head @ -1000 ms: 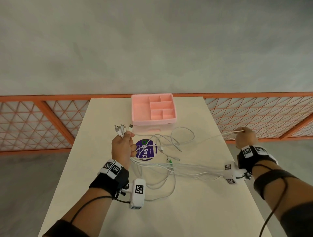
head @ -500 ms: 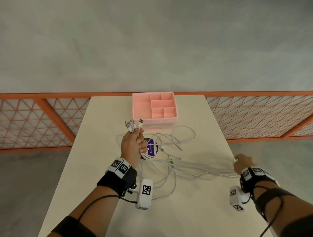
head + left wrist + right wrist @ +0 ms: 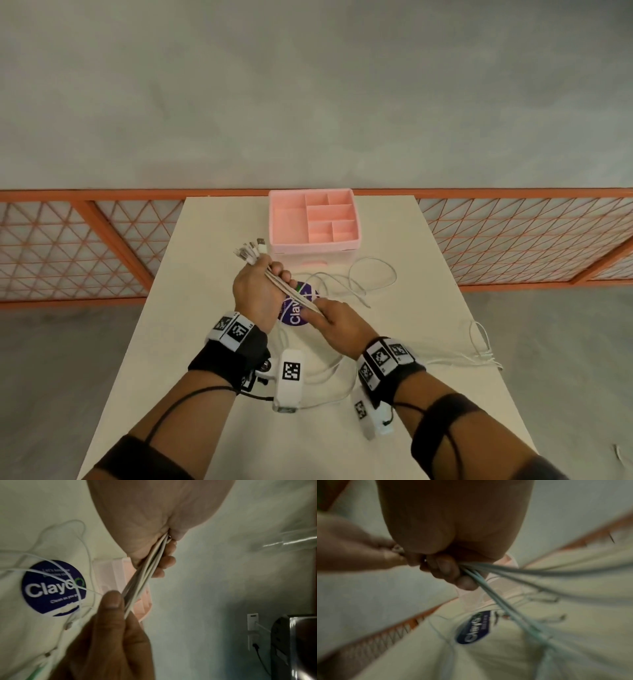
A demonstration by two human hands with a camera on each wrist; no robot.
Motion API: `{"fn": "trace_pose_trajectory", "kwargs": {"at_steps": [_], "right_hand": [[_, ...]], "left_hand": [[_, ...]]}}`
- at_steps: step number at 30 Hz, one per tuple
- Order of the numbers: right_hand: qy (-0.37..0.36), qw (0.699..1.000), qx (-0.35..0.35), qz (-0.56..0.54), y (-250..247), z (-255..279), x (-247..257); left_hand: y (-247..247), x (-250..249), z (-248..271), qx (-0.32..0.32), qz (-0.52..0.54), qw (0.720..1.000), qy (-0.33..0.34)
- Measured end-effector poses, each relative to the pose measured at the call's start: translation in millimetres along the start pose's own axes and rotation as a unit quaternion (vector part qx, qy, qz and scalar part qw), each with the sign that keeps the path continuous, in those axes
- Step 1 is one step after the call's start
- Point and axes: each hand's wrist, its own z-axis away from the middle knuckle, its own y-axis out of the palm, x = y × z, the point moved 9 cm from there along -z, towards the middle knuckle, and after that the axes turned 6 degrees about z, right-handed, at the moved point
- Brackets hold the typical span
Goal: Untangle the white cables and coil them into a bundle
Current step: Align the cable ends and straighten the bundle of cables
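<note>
My left hand point(image 3: 262, 287) grips a bunch of white cables point(image 3: 291, 291) above the table, and their plugs point(image 3: 251, 250) fan out past its knuckles. Just below it my right hand point(image 3: 334, 320) pinches the same strands between thumb and fingers. In the left wrist view the cables point(image 3: 145, 572) run taut from my left palm down to the right thumb point(image 3: 111, 601). The right wrist view is blurred and shows the strands point(image 3: 505, 608) trailing from my right fingers point(image 3: 447, 568) toward the table. Loose cable loops point(image 3: 370, 277) lie on the table, and more cable ends point(image 3: 479, 349) trail off its right edge.
A pink divided organiser box point(image 3: 313, 224) stands at the far middle of the cream table point(image 3: 205, 308). A round purple sticker point(image 3: 294, 311) lies under my hands. An orange lattice railing point(image 3: 85, 246) runs behind the table on both sides.
My right hand has come in from the table's right edge to the bundle just below my left hand and now pinches it. My left hand has kept its grip and shifted slightly right.
</note>
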Motion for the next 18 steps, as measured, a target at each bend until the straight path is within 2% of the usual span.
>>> {"fn": "trace_pose_trajectory", "kwargs": {"at_steps": [5,10,14,18], "right_hand": [[0.013,0.997,0.041,0.069,-4.9,4.0,-34.9],[0.149,0.974,0.057,0.163,-10.4,40.1,-121.4],[0.250,0.939,0.063,0.226,-31.6,93.7,-201.5],[0.363,0.884,0.051,0.289,-78.8,147.3,-275.2]], "left_hand": [[-18.1,14.7,-0.9,-0.024,-0.005,1.000,0.002],[-21.1,-18.1,-8.7,-0.024,-0.018,0.999,0.027],[-33.3,-37.2,-13.1,-0.037,-0.030,0.998,0.047],[-46.5,-41.3,-14.4,-0.055,-0.036,0.997,0.047]]}}
